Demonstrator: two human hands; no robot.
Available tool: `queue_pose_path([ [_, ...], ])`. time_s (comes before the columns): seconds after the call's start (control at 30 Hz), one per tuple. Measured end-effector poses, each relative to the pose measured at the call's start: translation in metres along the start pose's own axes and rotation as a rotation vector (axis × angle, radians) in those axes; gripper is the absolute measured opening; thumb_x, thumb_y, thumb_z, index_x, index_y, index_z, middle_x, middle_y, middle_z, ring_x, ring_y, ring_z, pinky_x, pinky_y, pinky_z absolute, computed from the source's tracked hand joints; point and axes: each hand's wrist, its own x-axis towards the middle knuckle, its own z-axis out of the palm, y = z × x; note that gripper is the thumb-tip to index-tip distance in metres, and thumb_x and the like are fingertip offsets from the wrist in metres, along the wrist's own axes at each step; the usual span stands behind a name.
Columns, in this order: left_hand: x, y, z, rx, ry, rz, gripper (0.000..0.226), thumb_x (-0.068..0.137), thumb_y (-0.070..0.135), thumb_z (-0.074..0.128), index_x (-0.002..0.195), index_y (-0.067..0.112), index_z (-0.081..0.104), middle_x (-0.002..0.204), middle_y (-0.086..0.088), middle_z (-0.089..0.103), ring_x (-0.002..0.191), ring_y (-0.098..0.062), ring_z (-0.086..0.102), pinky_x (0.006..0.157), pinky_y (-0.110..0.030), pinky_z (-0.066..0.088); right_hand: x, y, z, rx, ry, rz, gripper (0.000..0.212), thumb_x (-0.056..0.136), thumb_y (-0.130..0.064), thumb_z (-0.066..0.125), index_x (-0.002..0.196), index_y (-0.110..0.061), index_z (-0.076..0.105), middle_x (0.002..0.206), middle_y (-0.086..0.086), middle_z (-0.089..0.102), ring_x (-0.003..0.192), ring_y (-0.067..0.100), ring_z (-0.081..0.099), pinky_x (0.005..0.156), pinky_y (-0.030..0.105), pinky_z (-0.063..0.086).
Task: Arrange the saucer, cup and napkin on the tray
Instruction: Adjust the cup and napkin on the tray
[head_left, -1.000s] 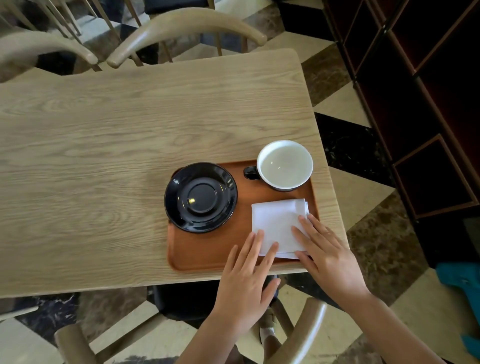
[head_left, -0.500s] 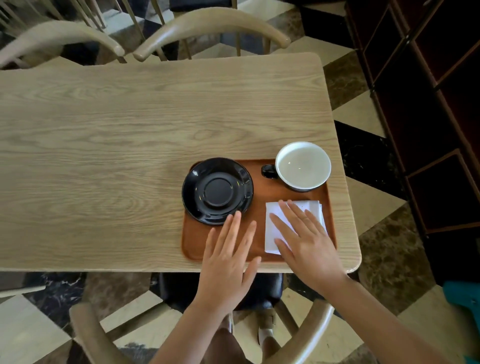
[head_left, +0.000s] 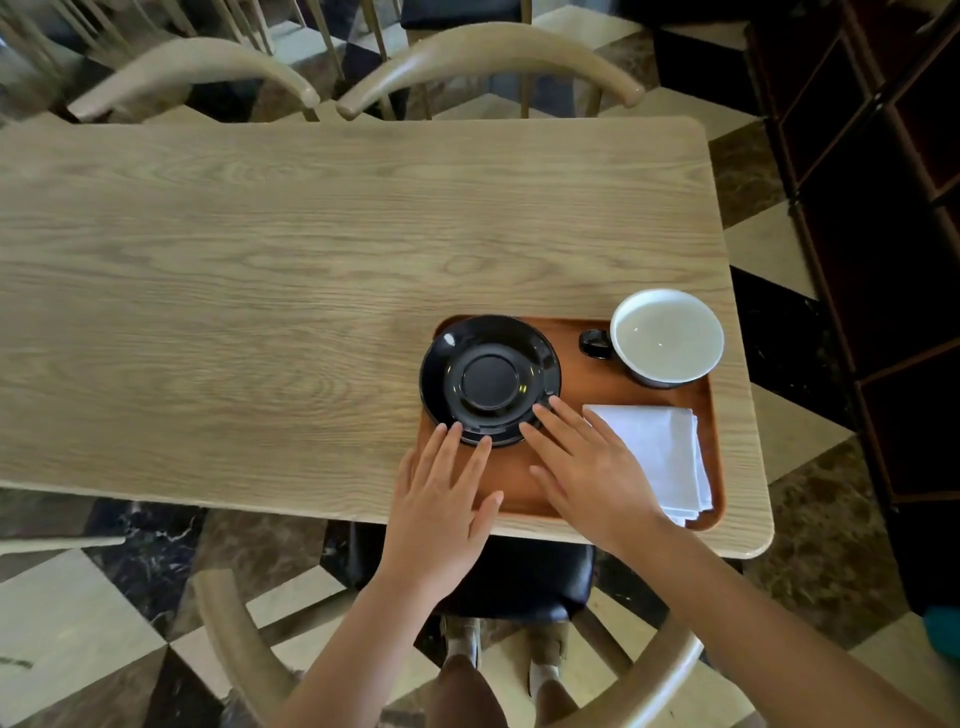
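Observation:
A brown tray (head_left: 587, 382) lies at the near right corner of the wooden table. On its left part rests a black saucer (head_left: 489, 380). A cup (head_left: 666, 336), white inside and black outside, stands at the tray's far right with its handle to the left. A folded white napkin (head_left: 657, 451) lies at the near right. My left hand (head_left: 441, 503) is flat, fingers spread, its fingertips touching the saucer's near rim. My right hand (head_left: 587, 472) is flat too, with fingertips at the saucer's near right rim and its palm over the tray beside the napkin.
The wooden table (head_left: 260, 291) stretches to the left and back. Two pale wooden chairs (head_left: 488, 57) stand at its far side, another chair (head_left: 234, 654) is beneath me. A dark cabinet (head_left: 893, 208) stands on the right. The tray sits close to the table's near edge.
Both hands left the napkin and slid left and forward to the saucer's near rim. The napkin now lies uncovered. The camera view shifted.

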Motion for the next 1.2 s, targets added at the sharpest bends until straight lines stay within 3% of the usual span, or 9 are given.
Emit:
queue_pose_path([
  [0.13, -0.013, 0.000, 0.004, -0.022, 0.003, 0.011, 0.058, 0.092, 0.050, 0.022, 0.144, 0.025, 0.028, 0.153, -0.010, 0.029, 0.141, -0.022, 0.012, 0.110, -0.044, 0.017, -0.012, -0.003, 0.001, 0.032, 0.012, -0.033, 0.046, 0.091, -0.033, 0.032, 0.122, -0.013, 0.060, 0.129, 0.010, 0.060, 0.126, 0.026, 0.048, 0.102, 0.044, 0.042],
  [0.23, -0.021, 0.000, 0.005, 0.010, -0.010, 0.012, 0.057, 0.091, 0.048, 0.027, 0.142, 0.024, 0.032, 0.148, -0.011, 0.037, 0.138, -0.024, 0.020, 0.107, -0.050, 0.030, -0.018, -0.005, 0.002, 0.026, -0.002, -0.046, 0.047, 0.094, -0.034, 0.028, 0.123, -0.014, 0.059, 0.130, 0.010, 0.059, 0.127, 0.025, 0.048, 0.101, 0.044, 0.042],
  [0.37, -0.025, 0.000, 0.008, 0.045, -0.004, 0.022, 0.057, 0.091, 0.049, 0.027, 0.142, 0.024, 0.033, 0.148, -0.011, 0.038, 0.138, -0.025, 0.025, 0.106, -0.047, 0.024, -0.022, -0.008, 0.002, 0.036, -0.035, -0.037, 0.062, 0.099, -0.037, 0.006, 0.124, -0.014, 0.058, 0.130, 0.009, 0.059, 0.127, 0.025, 0.047, 0.102, 0.044, 0.040],
  [0.6, -0.024, -0.001, 0.005, 0.084, 0.004, 0.049, 0.058, 0.090, 0.050, 0.028, 0.141, 0.023, 0.035, 0.146, -0.012, 0.040, 0.137, -0.026, 0.030, 0.106, -0.051, 0.022, -0.022, -0.007, 0.000, 0.032, -0.030, -0.047, 0.067, 0.098, -0.038, 0.001, 0.123, -0.016, 0.059, 0.129, 0.008, 0.060, 0.127, 0.024, 0.048, 0.102, 0.047, 0.040],
  [0.67, -0.019, 0.001, -0.001, 0.055, 0.040, 0.065, 0.058, 0.091, 0.050, 0.027, 0.142, 0.022, 0.034, 0.147, -0.013, 0.039, 0.138, -0.026, 0.027, 0.107, -0.052, 0.020, -0.021, -0.006, -0.004, 0.057, 0.031, -0.059, 0.062, 0.099, -0.037, 0.007, 0.121, -0.015, 0.060, 0.128, 0.010, 0.060, 0.125, 0.025, 0.049, 0.102, 0.047, 0.040],
  [0.77, 0.004, 0.014, -0.013, -0.016, 0.115, 0.121, 0.057, 0.092, 0.049, 0.028, 0.142, 0.020, 0.034, 0.148, -0.014, 0.037, 0.139, -0.027, 0.026, 0.109, -0.053, 0.020, -0.016, 0.008, -0.015, 0.119, 0.239, -0.037, 0.042, 0.094, -0.031, 0.035, 0.118, -0.010, 0.062, 0.127, 0.014, 0.060, 0.122, 0.028, 0.052, 0.101, 0.046, 0.040],
  [0.9, 0.057, 0.045, -0.036, -0.019, 0.229, 0.237, 0.055, 0.090, 0.045, 0.034, 0.137, 0.019, 0.040, 0.146, -0.016, 0.039, 0.137, -0.028, 0.032, 0.107, -0.055, 0.027, -0.007, 0.057, -0.036, 0.084, 0.382, 0.112, 0.039, 0.087, -0.027, 0.050, 0.121, -0.010, 0.059, 0.128, 0.017, 0.058, 0.121, 0.034, 0.052, 0.098, 0.051, 0.042],
  [1.03, 0.109, 0.076, -0.039, 0.001, 0.241, 0.378, 0.055, 0.083, 0.038, 0.057, 0.132, 0.016, 0.044, 0.145, -0.019, 0.039, 0.135, -0.032, 0.033, 0.105, -0.057, 0.028, -0.010, 0.105, -0.044, 0.111, 0.320, 0.284, 0.055, 0.069, -0.017, 0.079, 0.120, -0.007, 0.059, 0.130, 0.024, 0.053, 0.123, 0.044, 0.045, 0.090, 0.060, 0.043],
  [1.2, 0.139, 0.094, -0.025, -0.041, 0.224, 0.428, 0.044, 0.073, 0.030, 0.071, 0.111, 0.008, 0.063, 0.129, -0.021, 0.052, 0.115, -0.034, 0.053, 0.095, -0.058, 0.039, -0.016, 0.132, -0.034, 0.253, 0.274, 0.311, 0.048, 0.071, -0.017, 0.079, 0.115, -0.006, 0.063, 0.137, 0.021, 0.048, 0.122, 0.040, 0.049, 0.089, 0.058, 0.048],
])
